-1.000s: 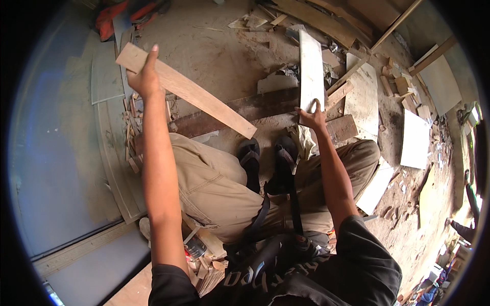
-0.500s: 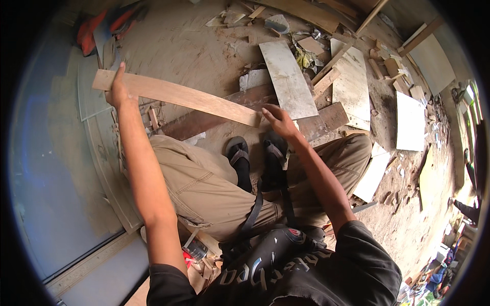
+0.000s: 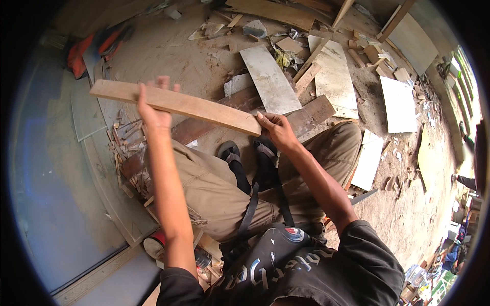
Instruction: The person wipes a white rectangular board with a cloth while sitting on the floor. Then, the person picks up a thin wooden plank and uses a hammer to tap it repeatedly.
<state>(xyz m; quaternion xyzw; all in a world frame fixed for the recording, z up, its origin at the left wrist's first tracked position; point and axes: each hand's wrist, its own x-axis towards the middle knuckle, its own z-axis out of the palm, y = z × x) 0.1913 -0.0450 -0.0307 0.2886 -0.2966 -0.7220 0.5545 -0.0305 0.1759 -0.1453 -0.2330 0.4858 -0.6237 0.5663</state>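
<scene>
Right hand (image 3: 278,133) closed on the near end of a wooden board (image 3: 199,108), I hold it up in front of my knees, its long axis running leftward and slightly away. My left hand (image 3: 154,116) is nearer the far end, thumb over the face, fingers blurred past the upper edge; I cannot tell whether they grip. Beyond, a stained white panel (image 3: 270,79) lies on the floor (image 3: 171,53).

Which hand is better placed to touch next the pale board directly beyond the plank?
Right hand, probably: gripping one end of the plank, it appears closer to the pale board than the left hand.
</scene>
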